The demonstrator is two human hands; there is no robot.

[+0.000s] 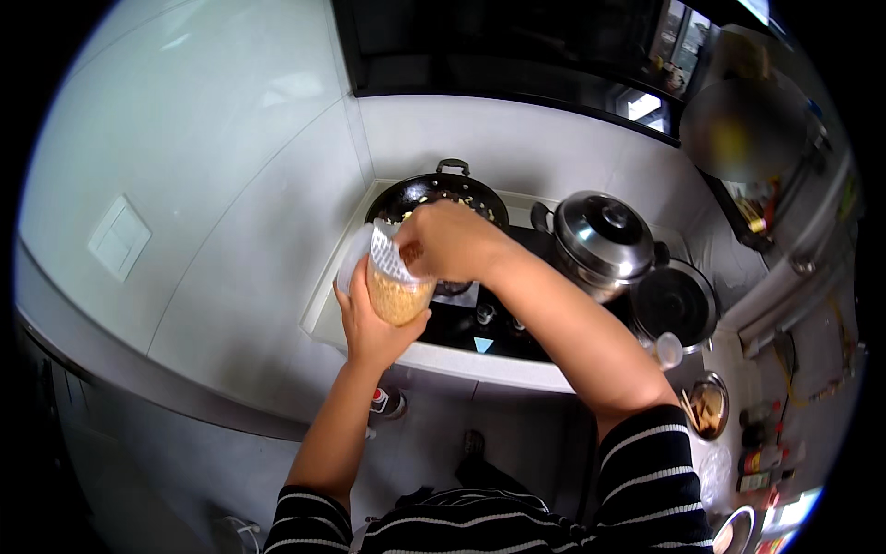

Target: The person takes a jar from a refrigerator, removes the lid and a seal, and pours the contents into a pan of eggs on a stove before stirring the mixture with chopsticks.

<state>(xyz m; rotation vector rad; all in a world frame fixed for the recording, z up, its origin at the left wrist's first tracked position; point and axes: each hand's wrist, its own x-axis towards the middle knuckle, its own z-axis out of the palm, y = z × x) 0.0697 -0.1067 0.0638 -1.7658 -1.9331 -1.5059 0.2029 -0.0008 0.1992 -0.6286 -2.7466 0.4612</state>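
Clear plastic filled with pale yellow grains: the container is raised over the left front part of the worktop, between its front edge and the black wok, which sits near the left rear corner. Stage of the work, as I judge it: the container's mouth is uncovered at least in part, and pieces of food already lie in the wok. The grains fill much of the container, so most of its contents seem yet to be used, and it is not yet closed or set down. Whether any grains are in the wok, I cannot make out.

Pose: my left hand grips the container from below and from the left, thumb along its right side, forearm rising steeply from the lower edge of the view. My right hand arches over the mouth from the right — wrist bent, knuckles up, forearm slanting across the worktop's front edge. Its fingers point down into or just at the opening, bunched narrowly; whether they pinch anything is hidden from me. A white patterned flap stands at the mouth, beside those fingers — perhaps a seal.
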